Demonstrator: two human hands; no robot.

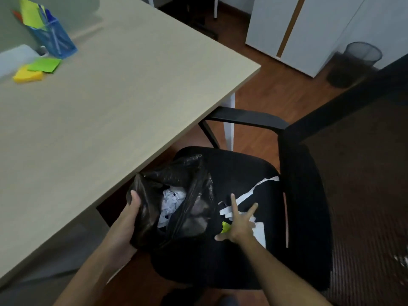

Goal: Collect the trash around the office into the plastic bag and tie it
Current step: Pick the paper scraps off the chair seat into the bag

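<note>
Gripping the rim of one black plastic bag (pixel 176 202) on the office chair seat (pixel 242 171), the left hand (pixel 127 219) holds it open; crumpled white paper (pixel 171 204) lies inside. The right hand (pixel 239 226), fingers spread, presses several white paper strips (pixel 247 195) and one yellow-green scrap (pixel 225 227) beside it. No writing is readable.

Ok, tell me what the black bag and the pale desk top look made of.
Black bag: thin plastic film, glossy; it crinkles and catches light. Pale desk top: probably laminated board with printed wood grain, matte; solid wood cannot be excluded.
</note>
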